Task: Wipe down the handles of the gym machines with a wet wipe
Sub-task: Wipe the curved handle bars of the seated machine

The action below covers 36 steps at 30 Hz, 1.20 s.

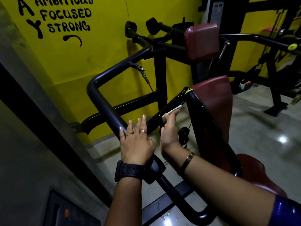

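Yellow wall (65,62) is seen behind. Thick black bar (104,101) is touched by the left grip (136,144), fingers straight, nothing held. Ribbed black handle (171,103) alongside is met by the right grip (169,132), curled round a white wipe (173,111) laid against that handle.

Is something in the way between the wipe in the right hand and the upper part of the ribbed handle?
Nothing visible does. The right hand holds the wet wipe against the ribbed handle, and the handle lies bare from the wipe up to the yellow ring. The left hand rests on the frame tube beside it.
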Tool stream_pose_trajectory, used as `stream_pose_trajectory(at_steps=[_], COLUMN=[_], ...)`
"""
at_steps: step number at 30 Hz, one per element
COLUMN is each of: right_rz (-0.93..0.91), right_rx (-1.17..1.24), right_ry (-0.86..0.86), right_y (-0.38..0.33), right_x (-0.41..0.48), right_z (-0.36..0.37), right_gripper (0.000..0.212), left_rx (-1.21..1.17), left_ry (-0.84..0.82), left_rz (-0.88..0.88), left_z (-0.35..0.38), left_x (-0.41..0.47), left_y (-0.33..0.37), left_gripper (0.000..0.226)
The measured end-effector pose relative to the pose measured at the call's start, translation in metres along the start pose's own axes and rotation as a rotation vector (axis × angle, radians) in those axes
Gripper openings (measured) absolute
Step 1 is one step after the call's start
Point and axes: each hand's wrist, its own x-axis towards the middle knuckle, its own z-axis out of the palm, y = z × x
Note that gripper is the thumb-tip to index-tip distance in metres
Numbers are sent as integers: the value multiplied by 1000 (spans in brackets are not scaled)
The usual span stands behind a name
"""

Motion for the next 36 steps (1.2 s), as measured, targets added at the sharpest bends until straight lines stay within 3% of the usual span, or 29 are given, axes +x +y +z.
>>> stream_pose_trajectory(at_steps=[4, 9, 11, 15, 18, 22, 24, 30, 32, 36], right_rz=[-154, -222, -281, -315, -330, -396, -423, -349, -355, -393], right_rx=[-171, -372, -476, -475, -704, -1080, -1093, -1053, -1090, -1296], right_ry=[42, -93, -117, 3, 24, -103, -140, 11, -40, -328], right_y=[-11, 21, 23, -2, -3, 17, 17, -15, -11, 9], right_x=[12, -11, -8, 16, 21, -1, -2, 27, 17, -19], right_z=[-8, -5, -3, -10, -14, -12, -13, -31, -33, -29], right_gripper=[85, 58, 58, 63, 70, 70, 68, 67, 68, 68], left_rx=[1, 2, 9, 5, -16, 28, 34, -24, -25, 24], left_ry=[6, -24, -34, -15, -17, -57, -68, -38, -36, -68], left_rz=[5, -5, -5, 6, 12, 30, 35, 9, 9, 26], left_z=[1, -1, -2, -1, -1, 0, 0, -1, -1, 1], left_x=[-1, 1, 1, 0, -1, 2, 2, 0, 0, 2], left_y=[-1, 0, 0, -1, 0, -4, -4, -1, -2, -5], left_gripper=[72, 71, 72, 76, 75, 64, 65, 77, 77, 67])
